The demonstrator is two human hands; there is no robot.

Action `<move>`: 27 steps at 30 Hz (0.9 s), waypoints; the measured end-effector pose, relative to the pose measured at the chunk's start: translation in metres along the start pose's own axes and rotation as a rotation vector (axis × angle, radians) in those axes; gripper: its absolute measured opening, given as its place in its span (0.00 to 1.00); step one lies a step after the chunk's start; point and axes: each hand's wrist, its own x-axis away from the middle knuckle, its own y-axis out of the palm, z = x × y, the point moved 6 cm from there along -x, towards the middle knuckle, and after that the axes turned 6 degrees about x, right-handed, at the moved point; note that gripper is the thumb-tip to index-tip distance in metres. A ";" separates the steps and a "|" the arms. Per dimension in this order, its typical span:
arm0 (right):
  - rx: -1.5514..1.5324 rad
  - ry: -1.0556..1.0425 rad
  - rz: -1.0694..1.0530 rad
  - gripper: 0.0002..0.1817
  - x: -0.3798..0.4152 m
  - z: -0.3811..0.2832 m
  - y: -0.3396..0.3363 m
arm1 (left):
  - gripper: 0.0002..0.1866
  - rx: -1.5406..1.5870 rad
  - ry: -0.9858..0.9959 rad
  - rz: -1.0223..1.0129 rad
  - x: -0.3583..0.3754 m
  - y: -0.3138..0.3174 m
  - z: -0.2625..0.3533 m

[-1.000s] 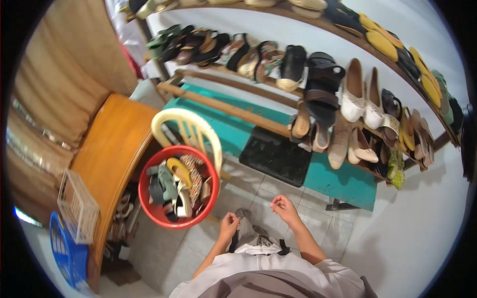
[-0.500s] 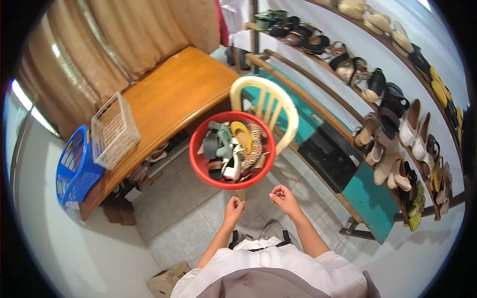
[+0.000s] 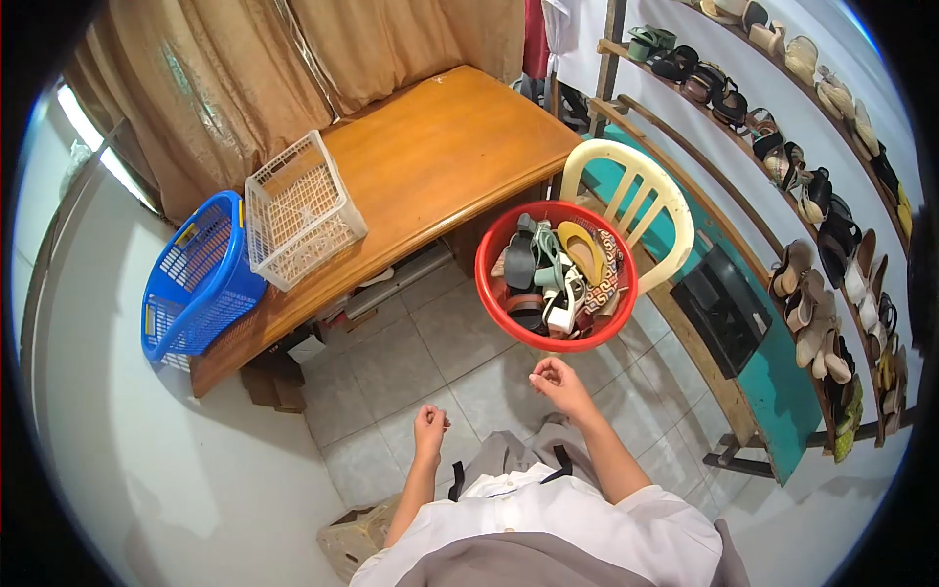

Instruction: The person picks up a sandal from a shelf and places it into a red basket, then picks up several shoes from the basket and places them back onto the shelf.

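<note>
Both hands observed bare, in the lower middle of the frame. Left hand [image 3: 430, 432] is held above the tiled floor [image 3: 430, 338], well apart from any item; its fingers curl inward, and whether they close fully cannot be told. Right hand [image 3: 555, 383] is raised just below the red basin [image 3: 558, 343] in the frame, its fingers bent, with a narrow gap between thumb and forefinger. Contact between this hand and the basin is not seen.

The basin is located right of centre, in front of the backrest of a cream plastic chair [image 3: 685, 217]; the seat is hidden beneath it. Contents: a heap of mixed footwear, including a mustard-yellow shoe [image 3: 581, 252], a green sandal [image 3: 548, 249] to its left, and a patterned shoe [image 3: 608, 269] to its right.

A brown wooden desk [image 3: 440, 137] runs diagonally across the upper left and centre. A white plastic crate [image 3: 303, 201] stands on it, with a blue basket [image 3: 210, 313] beside the crate at the desk's left end. Shelves [image 3: 618, 51] at upper right carry rows of shoes. Below these, a black tray-like item [image 3: 722, 311] lies on a teal board [image 3: 782, 421]. A cardboard box [image 3: 357, 548] is partly visible at the bottom, left of the left forearm.
</note>
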 end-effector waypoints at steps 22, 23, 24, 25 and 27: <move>-0.020 0.083 0.193 0.06 -0.154 -0.027 -0.043 | 0.06 0.089 -0.163 -0.272 -0.171 0.097 0.097; -0.006 0.075 0.170 0.06 -0.164 -0.021 -0.052 | 0.06 0.097 -0.153 -0.290 -0.180 0.106 0.103; 0.010 0.061 0.199 0.06 -0.171 -0.023 -0.059 | 0.06 0.104 -0.147 -0.306 -0.189 0.113 0.109; 0.025 0.052 0.229 0.06 -0.175 -0.024 -0.065 | 0.06 0.095 -0.158 -0.320 -0.196 0.120 0.111; 0.039 0.069 0.274 0.06 -0.180 -0.028 -0.073 | 0.06 0.072 -0.184 -0.349 -0.207 0.134 0.114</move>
